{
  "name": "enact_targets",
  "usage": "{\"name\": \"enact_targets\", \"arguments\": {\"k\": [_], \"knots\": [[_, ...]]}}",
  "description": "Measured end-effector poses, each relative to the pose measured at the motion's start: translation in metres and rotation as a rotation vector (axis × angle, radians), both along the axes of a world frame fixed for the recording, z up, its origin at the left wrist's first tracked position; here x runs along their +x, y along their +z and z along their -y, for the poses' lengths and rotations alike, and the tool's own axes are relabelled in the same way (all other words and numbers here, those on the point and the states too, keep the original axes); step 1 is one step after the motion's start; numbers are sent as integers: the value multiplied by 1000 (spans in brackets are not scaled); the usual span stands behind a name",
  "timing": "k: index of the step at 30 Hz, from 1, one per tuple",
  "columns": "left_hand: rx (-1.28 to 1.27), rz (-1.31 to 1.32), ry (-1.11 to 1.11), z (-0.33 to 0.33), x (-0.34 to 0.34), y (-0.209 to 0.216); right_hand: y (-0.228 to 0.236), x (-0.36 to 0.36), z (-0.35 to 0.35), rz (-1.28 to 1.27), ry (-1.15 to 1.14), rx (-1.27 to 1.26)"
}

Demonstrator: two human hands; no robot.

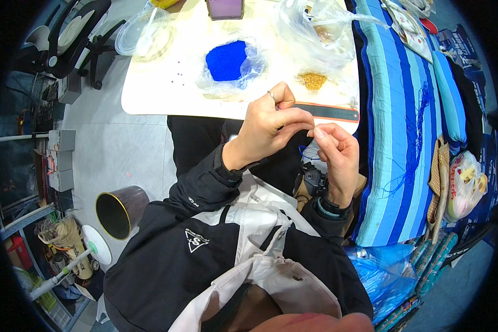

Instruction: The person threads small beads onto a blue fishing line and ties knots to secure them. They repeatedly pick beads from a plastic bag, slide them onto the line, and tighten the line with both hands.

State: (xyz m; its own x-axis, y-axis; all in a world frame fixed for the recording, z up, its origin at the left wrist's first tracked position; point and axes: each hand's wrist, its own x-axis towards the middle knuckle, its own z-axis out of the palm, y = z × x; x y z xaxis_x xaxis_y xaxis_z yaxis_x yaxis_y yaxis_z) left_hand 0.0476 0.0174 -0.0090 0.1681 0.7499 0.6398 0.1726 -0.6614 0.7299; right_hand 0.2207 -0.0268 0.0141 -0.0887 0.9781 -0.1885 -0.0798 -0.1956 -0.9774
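Observation:
Just past the near edge of the white table (149, 99), my left hand (265, 124) and my right hand (338, 157) meet fingertip to fingertip. Both are closed in a pinch, and whatever they grip is too small to name. A ring shows on a left finger. Below the fingers hangs a bit of thin blue thread (303, 150), partly hidden by my right hand. Ahead of my left hand lies a heap of tiny blue beads (227, 61) on clear plastic. Small gold beads (314, 81) lie beyond my right hand. A dark strip with an orange border (332, 113) runs along the table edge.
Clear plastic bags (315, 39) and a purple container (225, 8) stand farther back. At right is a striped blue cushion (387, 166) with loose blue strands (418, 127) on it. A waste bin (122, 213) stands on the floor at left, with an office chair (74, 33) beyond.

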Motion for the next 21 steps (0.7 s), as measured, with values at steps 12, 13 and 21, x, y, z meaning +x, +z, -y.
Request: {"name": "enact_targets", "arguments": {"k": [12, 13, 21], "knots": [[-111, -29, -47, -22, -40, 1, 9, 32, -9, -1029, -167, 284], [-55, -59, 6, -27, -46, 0, 10, 34, -12, -1141, -88, 320], [60, -228, 87, -50, -80, -15, 5, 38, -33, -1416, 2, 325]]}}
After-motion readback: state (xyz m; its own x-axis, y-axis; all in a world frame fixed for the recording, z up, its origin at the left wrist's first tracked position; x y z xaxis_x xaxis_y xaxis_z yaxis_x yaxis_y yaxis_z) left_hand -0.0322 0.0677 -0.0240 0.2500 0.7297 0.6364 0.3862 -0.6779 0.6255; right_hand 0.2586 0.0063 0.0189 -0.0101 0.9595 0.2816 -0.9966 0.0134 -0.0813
